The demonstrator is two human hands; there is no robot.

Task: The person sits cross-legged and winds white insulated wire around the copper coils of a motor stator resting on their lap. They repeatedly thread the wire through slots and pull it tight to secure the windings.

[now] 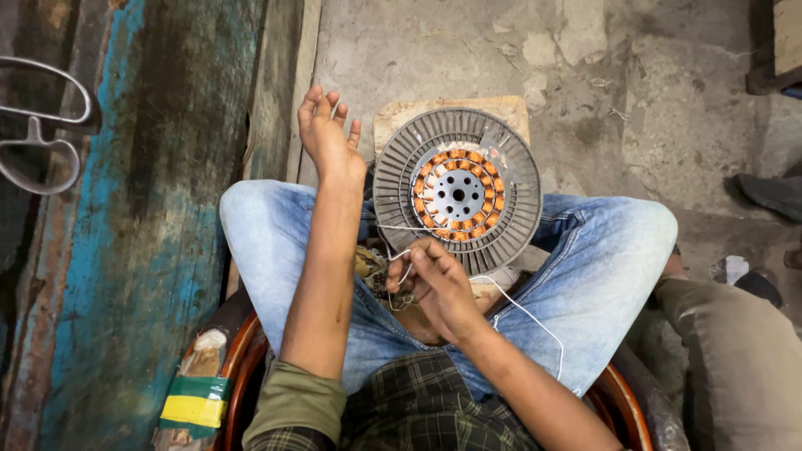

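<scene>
A round grey finned motor stator with orange copper coils around a pale hub rests on my lap, between my knees in blue jeans. My right hand sits at its near rim, fingers pinched on a thin white string that loops over my right thigh and runs to the coils. My left hand is stretched out to the left of the stator, fingers apart and curled upward. Whether a strand of string reaches it I cannot tell.
A wooden block lies under the stator's far edge on the concrete floor. A worn blue-painted wooden wall stands left, with metal scissors on it. The chair's red-brown arm curves below. Another person's leg and shoe are right.
</scene>
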